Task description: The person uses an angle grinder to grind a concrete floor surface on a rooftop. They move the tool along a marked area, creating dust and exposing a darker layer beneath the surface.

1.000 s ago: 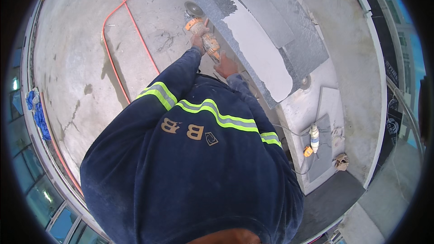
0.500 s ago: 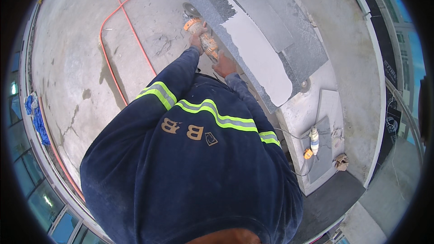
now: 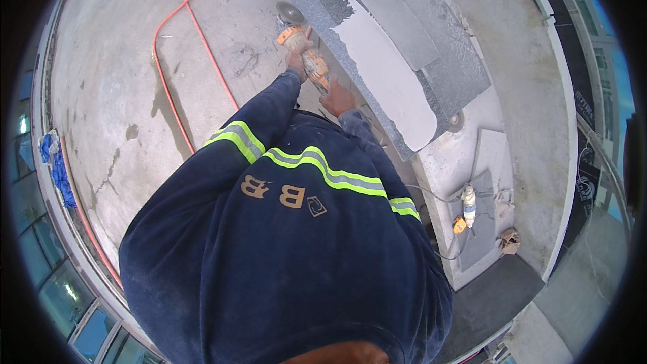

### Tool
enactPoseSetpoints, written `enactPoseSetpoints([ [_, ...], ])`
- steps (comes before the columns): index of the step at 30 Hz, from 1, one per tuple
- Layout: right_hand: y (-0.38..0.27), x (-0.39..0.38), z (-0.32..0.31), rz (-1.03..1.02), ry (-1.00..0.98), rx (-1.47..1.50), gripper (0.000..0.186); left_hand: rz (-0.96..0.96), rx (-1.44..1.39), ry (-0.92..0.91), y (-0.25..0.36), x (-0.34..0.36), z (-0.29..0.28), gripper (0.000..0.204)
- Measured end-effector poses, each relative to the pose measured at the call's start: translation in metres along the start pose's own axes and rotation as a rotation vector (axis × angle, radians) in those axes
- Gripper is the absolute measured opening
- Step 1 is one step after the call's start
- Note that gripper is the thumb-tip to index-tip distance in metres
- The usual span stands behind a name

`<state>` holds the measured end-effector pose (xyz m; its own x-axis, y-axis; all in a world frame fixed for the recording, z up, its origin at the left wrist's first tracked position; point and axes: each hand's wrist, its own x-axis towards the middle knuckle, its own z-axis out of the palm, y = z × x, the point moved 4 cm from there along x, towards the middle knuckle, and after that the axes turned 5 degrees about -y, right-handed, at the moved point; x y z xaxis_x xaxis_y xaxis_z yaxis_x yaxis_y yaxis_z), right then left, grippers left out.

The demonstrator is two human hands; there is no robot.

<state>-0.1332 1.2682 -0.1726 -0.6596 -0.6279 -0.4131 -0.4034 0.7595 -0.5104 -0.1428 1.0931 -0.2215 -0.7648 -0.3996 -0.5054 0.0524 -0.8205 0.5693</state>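
- We have one long-bodied grinder, orange and dusty grey with a worn casing [image 3: 314,64], held in both hands above the floor, just beside the left long edge of the stone slab.
- Our left hand [image 3: 296,61] has its grip clamped round the casing's forward part, near the orange head; our right hand [image 3: 339,99] has its grip clamped at the narrow rear end.
- At the front sits a thin, round, dark grey disc [image 3: 290,13]; we cannot tell whether it touches the slab or spins.
- The long slab of blue-grey speckled stone [image 3: 306,0] bears a smooth, pale, ragged-edged patch [image 3: 387,74] and, toward its right edge, darker, rougher grey stone [image 3: 458,84].
- Beyond the slab's near corner, on the pale, dusty concrete ledge [image 3: 472,118], lie a flat dark grey rectangular stone piece [image 3: 482,249], a white cylindrical corded tool [image 3: 469,205], a small rounded orange object [image 3: 459,225] and, by the ledge's right edge, a crumpled brown lump [image 3: 510,241].
- Left of us, a slim, smooth orange-red hose or cable [image 3: 187,4] crosses itself on the stained, cracked grey concrete floor [image 3: 101,81].
- Along the floor's left edge lies wrinkled bright-blue sheeting [image 3: 60,172].
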Motion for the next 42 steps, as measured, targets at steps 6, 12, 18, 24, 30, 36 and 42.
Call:
enactPoseSetpoints([
  [6,0.003,0.009,-0.001,-0.003,0.013,0.022,0.075,0.004,0.039,-0.044,0.0,0.017,-0.004,0.043],
  [12,0.002,0.022,-0.002,0.003,-0.002,0.025,0.072,0.038,-0.001,-0.083,-0.002,0.039,-0.011,0.037],
  [18,-0.001,0.01,-0.005,0.022,0.001,0.016,0.066,0.064,0.024,-0.101,0.001,0.021,-0.004,0.037],
  [24,0.003,-0.004,-0.002,0.021,-0.011,0.008,0.067,-0.006,-0.011,-0.026,-0.004,-0.001,-0.002,0.048],
  [30,0.004,-0.005,-0.003,0.008,0.008,0.018,0.068,0.005,-0.002,-0.008,-0.004,-0.002,0.001,0.048],
  [36,0.0,0.009,-0.008,0.009,0.013,0.001,0.06,0.034,0.014,-0.064,0.0,0.018,-0.001,0.045],
  [42,-0.001,0.011,-0.01,0.01,0.027,-0.034,0.061,0.04,-0.019,-0.076,-0.007,0.028,-0.005,0.045],
])
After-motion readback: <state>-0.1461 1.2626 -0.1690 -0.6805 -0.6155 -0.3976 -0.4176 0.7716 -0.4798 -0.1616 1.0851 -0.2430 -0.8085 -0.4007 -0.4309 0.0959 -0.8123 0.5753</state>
